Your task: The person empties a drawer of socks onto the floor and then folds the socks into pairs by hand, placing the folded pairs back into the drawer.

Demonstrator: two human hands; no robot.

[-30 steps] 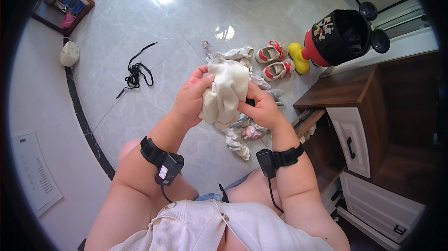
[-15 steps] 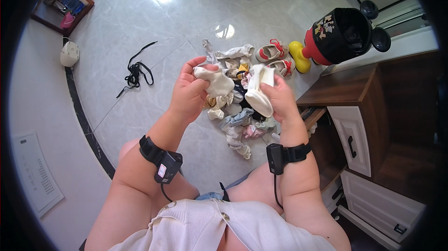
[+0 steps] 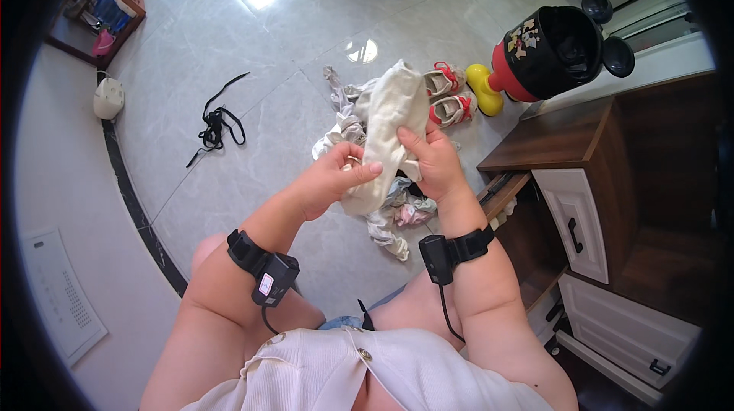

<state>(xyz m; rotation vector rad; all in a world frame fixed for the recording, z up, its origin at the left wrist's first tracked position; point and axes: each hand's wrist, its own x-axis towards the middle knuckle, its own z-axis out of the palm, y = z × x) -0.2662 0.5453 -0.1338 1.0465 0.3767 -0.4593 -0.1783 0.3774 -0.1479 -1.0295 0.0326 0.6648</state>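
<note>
Above the floor I hold white socks (image 3: 394, 109), stretched out long and lying against each other; I cannot make out exactly how they overlap. My left hand (image 3: 340, 178) is closed on the lower part, its thumb lying across the fabric. Higher on the opposite edge, my right hand (image 3: 434, 160) grips with its thumb in front and its fingers mostly hidden behind. Beneath them lies a heap of crumpled socks (image 3: 388, 231) in white, grey, blue and pink, partly covered by the ones I hold.
Beyond the heap stand beige shoes with red laces (image 3: 453, 109). A black and red bin with round ears and yellow feet (image 3: 547, 55) stands at the far right. A brown cabinet (image 3: 547, 136) with an open drawer is at my right. Black cord (image 3: 218, 126) lies on the left floor.
The two white socks, bunched and held apart before, are now brought together and extended lengthwise. My left hand has moved down and nearer to me; my right hand has shifted slightly left.
</note>
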